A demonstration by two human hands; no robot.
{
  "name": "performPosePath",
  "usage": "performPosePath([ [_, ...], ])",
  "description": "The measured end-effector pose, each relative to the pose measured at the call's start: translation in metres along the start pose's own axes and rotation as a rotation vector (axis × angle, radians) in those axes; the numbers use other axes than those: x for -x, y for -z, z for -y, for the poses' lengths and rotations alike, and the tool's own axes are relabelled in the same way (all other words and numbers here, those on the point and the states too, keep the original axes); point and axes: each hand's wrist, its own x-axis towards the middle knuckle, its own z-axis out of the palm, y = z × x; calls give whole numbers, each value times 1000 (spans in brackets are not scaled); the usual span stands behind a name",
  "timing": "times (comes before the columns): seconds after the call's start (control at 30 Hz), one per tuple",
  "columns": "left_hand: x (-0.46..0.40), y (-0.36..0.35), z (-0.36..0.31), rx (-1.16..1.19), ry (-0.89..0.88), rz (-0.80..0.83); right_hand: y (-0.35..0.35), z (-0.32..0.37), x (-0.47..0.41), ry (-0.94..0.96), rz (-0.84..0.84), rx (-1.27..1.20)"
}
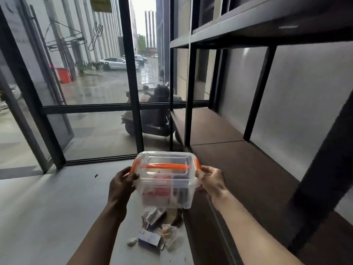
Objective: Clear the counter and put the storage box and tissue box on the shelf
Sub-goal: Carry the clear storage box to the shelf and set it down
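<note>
- Storage box [166, 180]: clear plastic, lid closed, orange handle [165, 166] lying flat across the lid and orange clips at both short ends. I see it held in the air, clear of any support, roughly level. Red and dark contents show through the wall; I cannot identify them.
- Long axis: runs left to right across my view, from one clip to the other.
- Left hand [122, 185]: closed on the left end of the box, fingers curled at the clip.
- Right hand [211, 178]: closed on the right end, fingertips on the lid rim at the clip. Both hands share the load.
- Shelf [238, 169]: the bare brown board lies directly to the right of the box and runs ahead. The right hand is already over its near edge, so it is the nearer hand.
- Judgement: the coming move is a short shift right and forward, then down onto the board, clearing the black upright [324, 169].
- Surface [47, 217]: grey, below the box, carrying loose wrappers and small cartons [154, 232]. I see no tissue box.
</note>
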Motion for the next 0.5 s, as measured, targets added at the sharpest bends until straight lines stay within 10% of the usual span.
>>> performPosePath([
  [0.5, -228, -191, 0, -83, 46, 328, 49, 18, -216, -26, -308, 38],
])
